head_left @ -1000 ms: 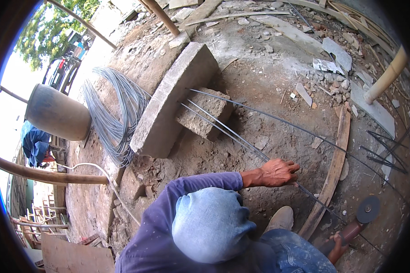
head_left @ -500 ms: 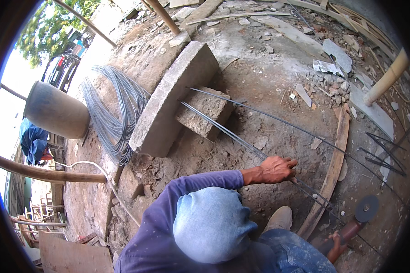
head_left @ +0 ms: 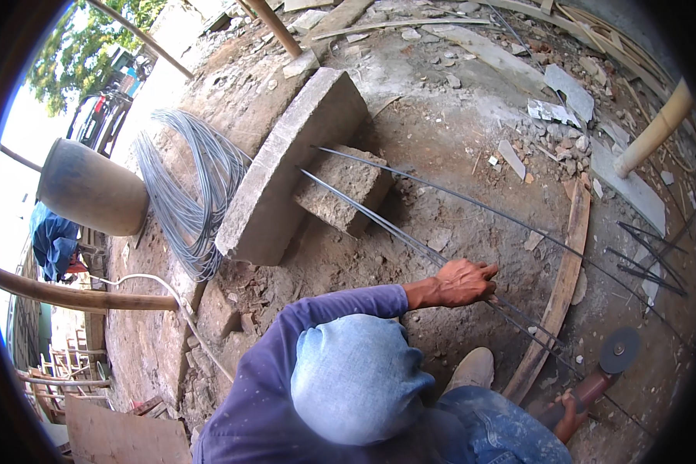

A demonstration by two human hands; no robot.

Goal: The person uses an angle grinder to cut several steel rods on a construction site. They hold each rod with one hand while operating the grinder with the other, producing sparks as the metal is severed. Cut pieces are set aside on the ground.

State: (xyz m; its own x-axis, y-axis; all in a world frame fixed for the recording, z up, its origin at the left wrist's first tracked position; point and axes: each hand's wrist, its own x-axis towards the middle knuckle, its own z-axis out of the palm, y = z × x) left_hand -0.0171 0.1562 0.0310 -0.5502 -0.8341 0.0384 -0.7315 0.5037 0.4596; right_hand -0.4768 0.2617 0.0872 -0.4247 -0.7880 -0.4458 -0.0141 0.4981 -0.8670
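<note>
My left hand (head_left: pixel 462 283), in a purple sleeve, is closed round two thin steel rods (head_left: pixel 387 226). Those rods run from beside a concrete block toward the lower right. At the lower right my right hand (head_left: pixel 571 416) grips the body of an angle grinder (head_left: pixel 592 390). The grinder's dark disc (head_left: pixel 619 350) sits close to the rods; whether it touches them I cannot tell. A third steel rod (head_left: pixel 472 203) stretches past, farther out than my left hand. Rounded light-blue denim (head_left: pixel 356 379) fills the lower middle, hiding what lies beneath.
A long concrete block (head_left: pixel 294 166) leans against a smaller rough block (head_left: pixel 344 189). Left of them lie a wire coil (head_left: pixel 197 193) and a barrel (head_left: pixel 93 188). A curved wooden plank (head_left: pixel 568 278) passes under the rods. A bamboo post (head_left: pixel 657 127) stands at right, near bent rods (head_left: pixel 646 263).
The whole view has shifted slightly. Both hands keep their grip, on the rods and on the grinder; little else differs.
</note>
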